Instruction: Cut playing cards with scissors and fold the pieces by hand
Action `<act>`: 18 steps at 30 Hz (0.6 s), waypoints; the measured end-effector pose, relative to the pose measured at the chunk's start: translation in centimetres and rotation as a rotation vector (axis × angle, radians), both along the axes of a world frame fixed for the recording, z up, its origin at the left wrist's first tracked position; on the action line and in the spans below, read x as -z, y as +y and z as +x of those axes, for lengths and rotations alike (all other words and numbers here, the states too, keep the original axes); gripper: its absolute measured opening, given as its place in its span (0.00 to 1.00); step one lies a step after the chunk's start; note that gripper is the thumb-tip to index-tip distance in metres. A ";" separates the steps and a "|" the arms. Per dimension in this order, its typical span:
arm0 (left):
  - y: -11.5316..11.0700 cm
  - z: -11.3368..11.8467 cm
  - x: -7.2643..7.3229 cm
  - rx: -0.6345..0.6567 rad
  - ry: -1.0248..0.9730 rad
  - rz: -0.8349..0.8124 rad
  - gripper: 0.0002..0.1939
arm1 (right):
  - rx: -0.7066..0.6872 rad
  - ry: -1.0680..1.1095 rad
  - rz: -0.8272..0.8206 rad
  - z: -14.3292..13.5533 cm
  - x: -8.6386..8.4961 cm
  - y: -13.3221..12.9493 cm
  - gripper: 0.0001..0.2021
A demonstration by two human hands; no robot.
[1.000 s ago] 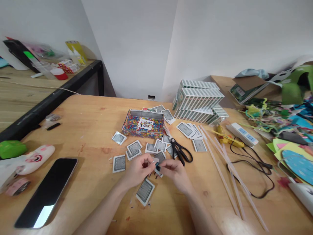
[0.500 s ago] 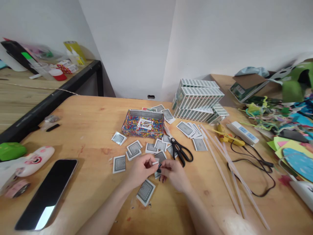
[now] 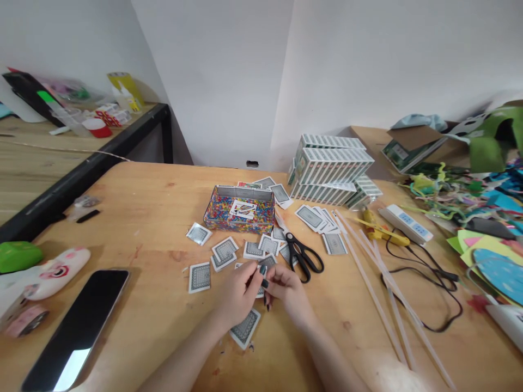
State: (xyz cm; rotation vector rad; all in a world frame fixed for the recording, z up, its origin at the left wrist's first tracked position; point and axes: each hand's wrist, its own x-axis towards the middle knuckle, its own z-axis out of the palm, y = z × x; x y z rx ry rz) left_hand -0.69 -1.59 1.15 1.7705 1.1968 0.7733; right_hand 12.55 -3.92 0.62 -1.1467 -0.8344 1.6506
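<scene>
My left hand (image 3: 240,289) and my right hand (image 3: 286,291) meet at the middle of the table, fingertips pinched together. A small whitish piece shows between them, mostly hidden by the fingers; I cannot make out what it is. Cut playing cards lie face down around them, one (image 3: 245,328) just below my left hand and another (image 3: 199,277) to its left. Beyond the hands stands an open box with a colourful dotted inside (image 3: 212,209), holding face-up card pieces (image 3: 243,209). Black-handled scissors (image 3: 303,255) rest right of the cards, spread slightly.
Striped card boxes (image 3: 335,166) are stacked at the back. Glue sticks (image 3: 373,288), a yellow glue gun (image 3: 382,231), a power strip (image 3: 406,222) and coloured scraps (image 3: 490,245) lie right. A phone (image 3: 77,326) and a pink-and-white toy (image 3: 59,272) are at the left.
My left hand has turned slightly, its fingers now covering more of the white piece. A card corner with a number shows beside my left fingers. The view has shifted slightly.
</scene>
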 end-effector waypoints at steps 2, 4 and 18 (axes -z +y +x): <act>-0.1 0.1 0.3 0.002 -0.023 -0.042 0.14 | -0.005 -0.004 -0.001 0.1 -0.2 0.0 0.12; -0.1 0.2 0.6 -0.008 -0.039 -0.072 0.13 | -0.002 -0.029 0.002 0.1 -0.3 0.0 0.11; 0.1 0.3 0.4 -0.039 -0.115 -0.169 0.14 | -0.041 -0.074 0.021 0.3 -0.1 0.0 0.09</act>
